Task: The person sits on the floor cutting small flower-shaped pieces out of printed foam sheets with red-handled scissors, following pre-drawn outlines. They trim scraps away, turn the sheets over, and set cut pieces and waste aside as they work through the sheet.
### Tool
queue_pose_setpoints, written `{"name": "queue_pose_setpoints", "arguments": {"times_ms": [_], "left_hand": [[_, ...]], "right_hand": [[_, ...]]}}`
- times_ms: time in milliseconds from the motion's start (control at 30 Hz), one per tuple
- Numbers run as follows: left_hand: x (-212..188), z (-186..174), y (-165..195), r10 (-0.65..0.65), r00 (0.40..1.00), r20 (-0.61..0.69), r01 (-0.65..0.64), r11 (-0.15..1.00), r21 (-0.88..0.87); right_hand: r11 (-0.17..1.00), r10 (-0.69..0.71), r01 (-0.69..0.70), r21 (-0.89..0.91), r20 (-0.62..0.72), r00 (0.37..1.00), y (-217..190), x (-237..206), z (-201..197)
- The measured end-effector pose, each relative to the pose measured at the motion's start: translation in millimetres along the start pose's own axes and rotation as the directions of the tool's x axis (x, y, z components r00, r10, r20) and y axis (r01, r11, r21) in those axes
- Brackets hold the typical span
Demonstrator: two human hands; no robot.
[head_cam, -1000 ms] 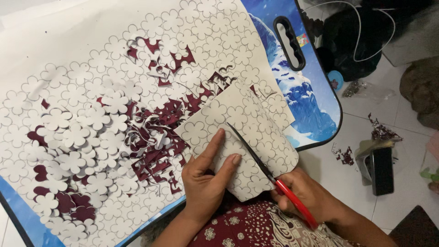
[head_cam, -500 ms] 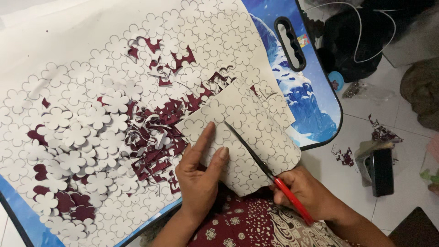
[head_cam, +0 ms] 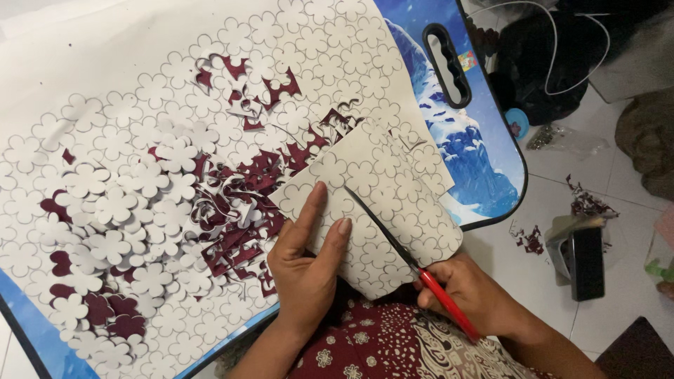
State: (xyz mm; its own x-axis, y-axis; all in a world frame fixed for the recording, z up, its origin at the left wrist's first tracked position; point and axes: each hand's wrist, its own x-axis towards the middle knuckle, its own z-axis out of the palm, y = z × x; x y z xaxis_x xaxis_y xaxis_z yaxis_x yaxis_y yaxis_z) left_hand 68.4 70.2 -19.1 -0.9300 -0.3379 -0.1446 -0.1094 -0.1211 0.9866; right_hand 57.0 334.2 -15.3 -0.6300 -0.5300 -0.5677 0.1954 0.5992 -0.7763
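Head view: left hand (head_cam: 307,263) flat, fingers spread, pressing white flower-printed sheet (head_cam: 379,203) near table edge; right hand (head_cam: 469,295) closed around red-handled scissors (head_cam: 411,260), blades lying across that sheet, beside cut-out flowers (head_cam: 119,210).

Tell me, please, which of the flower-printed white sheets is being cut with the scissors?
The smaller sheet, held flat by the left hand, with the red-handled scissors in the right hand lying across it. The large sheet lies untouched on the blue table.
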Motion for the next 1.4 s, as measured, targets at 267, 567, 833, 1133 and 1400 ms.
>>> {"name": "queue_pose_setpoints", "arguments": {"times_ms": [267, 567, 833, 1133, 1400], "left_hand": [[1.9, -0.3, 1.3, 0.027, 1.000, -0.006, -0.028, 0.998, -0.059], [7.2, -2.1, 5.0, -0.025, 0.998, -0.056, 0.029, 0.997, 0.071], [4.6, -2.3, 0.1, 0.019, 0.999, -0.045, -0.017, 0.998, 0.062], [-5.4, -2.4, -6.0, -0.004, 0.998, -0.058, 0.004, 1.000, -0.005], [-8.4, -3.3, -0.6, 0.049, 0.998, 0.039, -0.043, 0.988, -0.150]], "right_hand": [[0.997, 0.056, -0.056, -0.046, -0.004, 0.998, 2.9, 0.7, -1.9], [0.982, -0.098, 0.132, -0.136, 0.229, 0.968, 10.9, -29.0, -31.5], [0.925, 0.207, -0.111, -0.362, 0.239, 0.949, 3.1, -75.6, -71.5], [0.990, -0.094, 0.049, 0.134, 0.352, 0.931, -69.8, -10.1, -46.9], [0.970, -0.245, 0.238, 0.057, 0.198, 0.949, -64.9, 8.3, -22.8]]}}
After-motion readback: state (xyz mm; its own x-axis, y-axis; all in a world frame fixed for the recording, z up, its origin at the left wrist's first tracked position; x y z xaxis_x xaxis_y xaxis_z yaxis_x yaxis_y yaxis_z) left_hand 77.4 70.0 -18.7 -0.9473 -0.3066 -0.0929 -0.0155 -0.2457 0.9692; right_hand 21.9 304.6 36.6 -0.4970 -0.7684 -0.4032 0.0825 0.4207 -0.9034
